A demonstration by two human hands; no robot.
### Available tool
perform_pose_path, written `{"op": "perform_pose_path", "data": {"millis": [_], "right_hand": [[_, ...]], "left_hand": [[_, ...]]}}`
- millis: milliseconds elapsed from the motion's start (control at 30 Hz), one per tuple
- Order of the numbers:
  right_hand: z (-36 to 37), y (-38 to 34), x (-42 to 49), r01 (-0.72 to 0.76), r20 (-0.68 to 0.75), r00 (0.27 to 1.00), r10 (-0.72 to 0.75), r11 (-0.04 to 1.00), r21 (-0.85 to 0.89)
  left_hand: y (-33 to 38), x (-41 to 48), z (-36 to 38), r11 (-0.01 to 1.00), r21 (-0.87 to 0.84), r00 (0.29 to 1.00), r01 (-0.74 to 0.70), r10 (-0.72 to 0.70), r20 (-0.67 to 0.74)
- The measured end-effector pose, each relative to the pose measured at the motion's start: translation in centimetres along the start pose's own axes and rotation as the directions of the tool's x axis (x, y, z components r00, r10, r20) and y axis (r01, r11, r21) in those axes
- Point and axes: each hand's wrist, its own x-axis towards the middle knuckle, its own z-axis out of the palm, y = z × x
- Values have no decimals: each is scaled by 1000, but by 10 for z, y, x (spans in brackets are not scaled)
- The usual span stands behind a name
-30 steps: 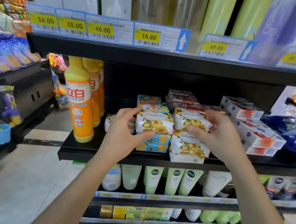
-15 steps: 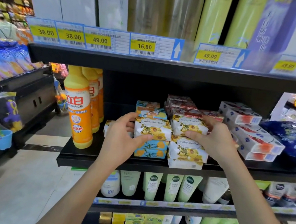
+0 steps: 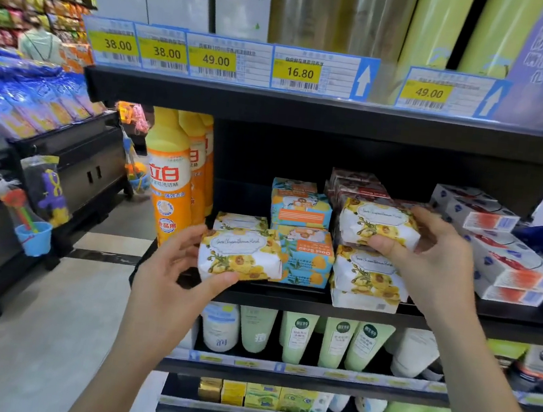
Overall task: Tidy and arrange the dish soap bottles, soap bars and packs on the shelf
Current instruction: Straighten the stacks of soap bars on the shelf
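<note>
Head view: left hand (image 3: 170,272) with soap bar (image 3: 239,257) at shelf (image 3: 288,300) edge

High in your view, yellow price labels (image 3: 300,71) reading 38.00, 49.00 and 16.80 sit under tall wrapped rolls (image 3: 340,11). Low down you see green and white tubes (image 3: 297,337) standing in a row. To your left, a blue toy bucket (image 3: 34,237) hangs against a black display unit (image 3: 89,161), and a person (image 3: 39,44) stands far off.

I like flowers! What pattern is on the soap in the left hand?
White paper-wrapped soap bar: yellow flowers, green leaves. Head view.
</note>
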Motion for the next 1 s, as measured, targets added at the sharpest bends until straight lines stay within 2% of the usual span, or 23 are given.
{"op": "perform_pose_path", "data": {"millis": [133,267,467,733,800,1000], "right_hand": [[2,-19,-29,47,8,999,-48,995,94],[16,-31,-66,57,59,996,-72,974,220],[35,-35,-107,-3,156,987,-41,962,272],[51,-20,-138,-111,194,980,45,933,342],[55,-15,-144,-130,198,978,62,927,351],[64,-4,-155,-151,239,968,71,929,338]], "left_hand": [[-24,-8,-10,995,67,997,71,-70,-12],[-39,-7,-10,981,173,997,82,-80,-19],[-44,3,0,958,278,998,63,-60,-22],[-48,-3,-1,903,425,991,-60,106,-84],[-50,-6,-3,904,424,987,-54,112,-114],[-48,5,6,846,526,984,-85,153,-88]]}}
